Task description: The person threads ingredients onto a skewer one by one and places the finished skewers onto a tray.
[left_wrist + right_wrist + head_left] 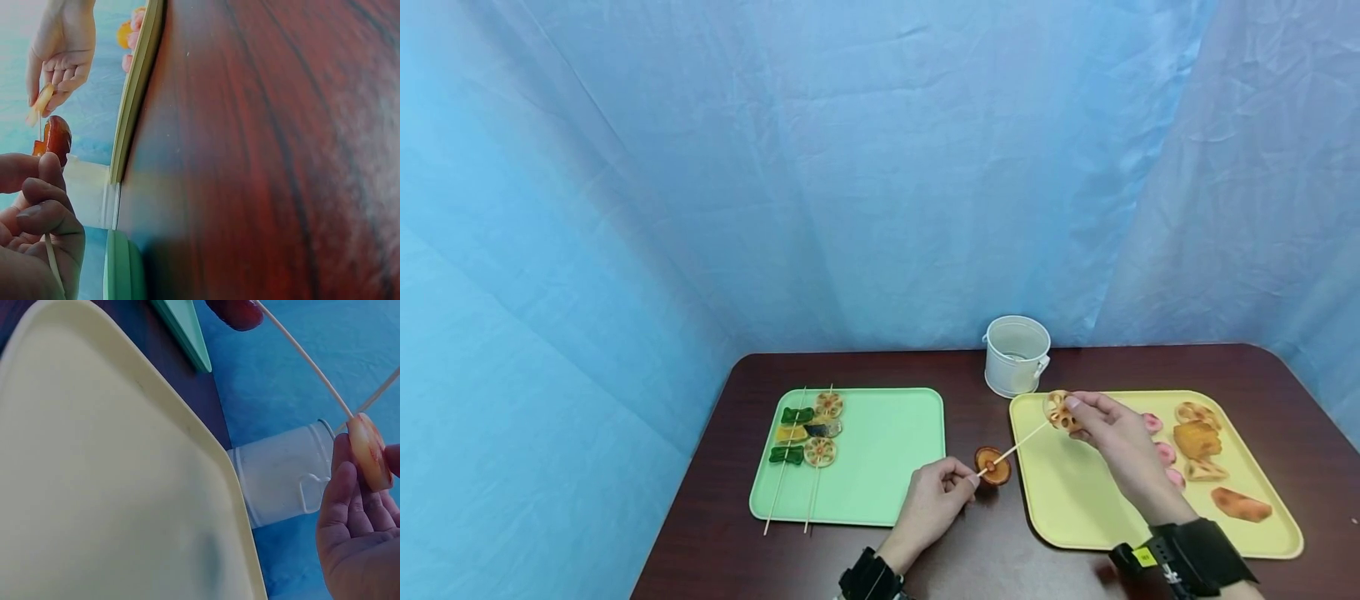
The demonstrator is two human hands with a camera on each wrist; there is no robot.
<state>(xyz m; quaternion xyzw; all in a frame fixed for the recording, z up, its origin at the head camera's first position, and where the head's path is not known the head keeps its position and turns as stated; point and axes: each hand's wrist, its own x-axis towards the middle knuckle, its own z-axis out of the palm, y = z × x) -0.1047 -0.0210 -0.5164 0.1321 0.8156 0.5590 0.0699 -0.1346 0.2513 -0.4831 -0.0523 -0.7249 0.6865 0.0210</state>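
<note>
My left hand [934, 502] grips a thin wooden skewer [1021, 441] near its lower end, between the two trays. A brown mushroom cap [987, 478] is threaded on the skewer, just beyond the left fingertips. Between thumb and fingers, my right hand [1116, 442] pinches a lotus root slice [1060, 412] over the yellow tray's left side. In the right wrist view, the skewer's tip meets the edge of the lotus root slice [369, 453]; how deep it goes cannot be seen. The left wrist view shows the mushroom [58, 139] close to the left fingers.
Two filled skewers with green, yellow and lotus pieces [820, 452] lie on the green tray [895, 450]. The yellow tray [1075, 525] bears pink rounds [1165, 454], golden pieces [1197, 439] and a brown piece [1242, 504]. A white bucket [1011, 367] stands behind the trays.
</note>
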